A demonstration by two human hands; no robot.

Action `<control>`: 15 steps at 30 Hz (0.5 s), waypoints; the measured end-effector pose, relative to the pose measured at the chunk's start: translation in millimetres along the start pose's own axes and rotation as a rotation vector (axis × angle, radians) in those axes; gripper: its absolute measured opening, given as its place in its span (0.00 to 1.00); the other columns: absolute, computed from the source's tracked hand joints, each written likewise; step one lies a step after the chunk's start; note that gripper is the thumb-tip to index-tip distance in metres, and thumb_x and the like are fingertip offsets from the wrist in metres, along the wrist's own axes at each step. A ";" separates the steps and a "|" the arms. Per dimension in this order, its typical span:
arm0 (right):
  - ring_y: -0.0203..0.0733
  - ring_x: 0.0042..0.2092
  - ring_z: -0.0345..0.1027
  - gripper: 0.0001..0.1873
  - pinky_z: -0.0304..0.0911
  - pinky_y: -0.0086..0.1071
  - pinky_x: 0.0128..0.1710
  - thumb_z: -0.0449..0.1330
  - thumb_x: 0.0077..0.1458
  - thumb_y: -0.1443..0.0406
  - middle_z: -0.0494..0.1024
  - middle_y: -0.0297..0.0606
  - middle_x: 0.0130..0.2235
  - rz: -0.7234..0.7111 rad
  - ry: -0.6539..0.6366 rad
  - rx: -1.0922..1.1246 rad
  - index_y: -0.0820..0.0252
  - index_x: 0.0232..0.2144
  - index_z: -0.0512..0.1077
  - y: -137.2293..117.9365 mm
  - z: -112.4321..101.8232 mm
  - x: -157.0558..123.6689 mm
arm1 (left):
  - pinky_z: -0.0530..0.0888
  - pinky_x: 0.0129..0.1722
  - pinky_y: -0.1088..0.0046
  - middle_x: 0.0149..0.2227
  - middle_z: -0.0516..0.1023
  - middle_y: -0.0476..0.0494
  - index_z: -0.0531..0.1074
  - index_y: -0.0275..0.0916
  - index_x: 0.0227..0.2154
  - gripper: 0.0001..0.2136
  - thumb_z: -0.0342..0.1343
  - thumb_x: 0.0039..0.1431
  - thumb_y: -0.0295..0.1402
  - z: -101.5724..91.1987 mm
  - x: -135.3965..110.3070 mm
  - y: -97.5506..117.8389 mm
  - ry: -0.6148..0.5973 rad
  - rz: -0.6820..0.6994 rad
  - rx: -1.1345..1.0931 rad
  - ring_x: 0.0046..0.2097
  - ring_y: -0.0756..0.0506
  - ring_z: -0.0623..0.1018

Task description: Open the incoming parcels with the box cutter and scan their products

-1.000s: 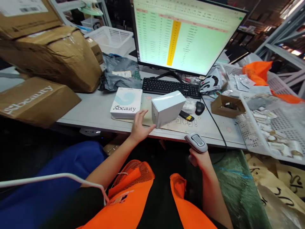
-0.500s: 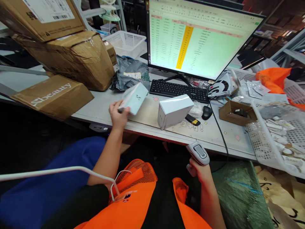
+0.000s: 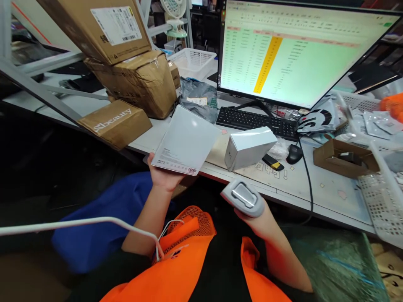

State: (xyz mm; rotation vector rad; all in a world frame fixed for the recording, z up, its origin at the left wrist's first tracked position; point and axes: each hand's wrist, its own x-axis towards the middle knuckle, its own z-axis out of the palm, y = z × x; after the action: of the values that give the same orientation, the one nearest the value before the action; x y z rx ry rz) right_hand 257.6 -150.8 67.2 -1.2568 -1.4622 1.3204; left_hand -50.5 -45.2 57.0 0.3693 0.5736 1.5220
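Observation:
My left hand (image 3: 163, 177) grips a white box (image 3: 185, 140) from below near the table's front edge. The box is tilted, and the face toward me carries small print and a barcode along its lower edge. My right hand (image 3: 252, 220) is closed round the handle of a grey handheld barcode scanner (image 3: 244, 197), its head angled toward the held box; most of those fingers are hidden beneath it. A second white box (image 3: 250, 147) stands on the table right of the first. Beside it lies a black and yellow box cutter (image 3: 273, 162).
A monitor (image 3: 299, 54) showing a spreadsheet stands behind a black keyboard (image 3: 252, 121) and mouse (image 3: 295, 154). Brown cartons (image 3: 135, 84) are stacked at left, near a grey plastic mailer (image 3: 198, 98). An open small carton (image 3: 343, 157) and a white basket (image 3: 380, 205) sit at right.
My left hand has turned the white box so its printed barcode face shows, and brought it closer. My right hand has raised the scanner leftward toward it. The view has shifted left.

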 end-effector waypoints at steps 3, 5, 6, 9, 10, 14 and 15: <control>0.54 0.57 0.79 0.30 0.73 0.46 0.60 0.73 0.51 0.62 0.84 0.41 0.55 0.030 -0.101 -0.032 0.53 0.58 0.78 -6.9 15.9 8.4 | 0.72 0.60 0.33 0.65 0.73 0.38 0.75 0.48 0.60 0.30 0.53 0.62 0.59 4.8 -3.5 -6.3 -0.019 0.055 0.001 0.70 0.24 0.66; 0.54 0.58 0.78 0.31 0.72 0.47 0.62 0.72 0.51 0.63 0.83 0.41 0.55 0.045 -0.109 -0.046 0.54 0.59 0.77 -3.3 19.8 7.4 | 0.72 0.61 0.34 0.65 0.73 0.38 0.76 0.48 0.59 0.31 0.53 0.61 0.60 6.3 -4.0 -8.4 -0.029 0.079 0.034 0.70 0.24 0.66; 0.55 0.59 0.77 0.32 0.71 0.47 0.63 0.72 0.51 0.63 0.83 0.41 0.56 0.049 -0.100 -0.046 0.54 0.59 0.77 -0.2 18.8 4.7 | 0.73 0.60 0.34 0.65 0.73 0.37 0.76 0.47 0.59 0.31 0.53 0.61 0.60 6.4 -4.2 -8.6 -0.031 0.086 0.063 0.70 0.24 0.66; 0.56 0.56 0.79 0.33 0.74 0.48 0.59 0.73 0.48 0.63 0.84 0.43 0.54 0.086 0.016 -0.026 0.55 0.58 0.78 10.4 0.2 -10.5 | 0.74 0.57 0.33 0.65 0.74 0.36 0.76 0.47 0.59 0.32 0.53 0.60 0.61 4.4 -5.2 -5.5 -0.023 0.092 0.178 0.70 0.23 0.66; 0.57 0.54 0.80 0.33 0.76 0.48 0.56 0.74 0.47 0.62 0.85 0.44 0.52 0.116 0.106 -0.027 0.55 0.57 0.78 13.9 -12.0 -16.5 | 0.75 0.56 0.33 0.64 0.74 0.36 0.76 0.47 0.58 0.32 0.53 0.60 0.61 2.6 -5.8 -3.7 -0.013 0.098 0.220 0.69 0.23 0.66; 0.54 0.39 0.81 0.30 0.77 0.44 0.38 0.75 0.43 0.51 0.86 0.46 0.38 0.263 0.545 -0.151 0.60 0.47 0.82 27.2 -92.4 -32.6 | 0.76 0.58 0.39 0.61 0.78 0.39 0.79 0.48 0.51 0.29 0.52 0.57 0.62 -10.6 -4.1 4.5 0.080 0.197 0.344 0.68 0.27 0.69; 0.54 0.36 0.80 0.30 0.76 0.43 0.36 0.74 0.42 0.49 0.85 0.46 0.36 0.290 0.624 -0.217 0.61 0.44 0.82 30.7 -118.6 -33.3 | 0.76 0.59 0.42 0.58 0.80 0.40 0.80 0.47 0.48 0.27 0.53 0.56 0.60 -14.8 -1.3 6.2 0.117 0.250 0.357 0.67 0.28 0.71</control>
State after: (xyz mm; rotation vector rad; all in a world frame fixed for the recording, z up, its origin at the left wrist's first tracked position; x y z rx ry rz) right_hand 383.9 -159.2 57.1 -1.8706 -1.0153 0.8286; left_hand -63.9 -48.2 48.6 0.6480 0.9231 1.6882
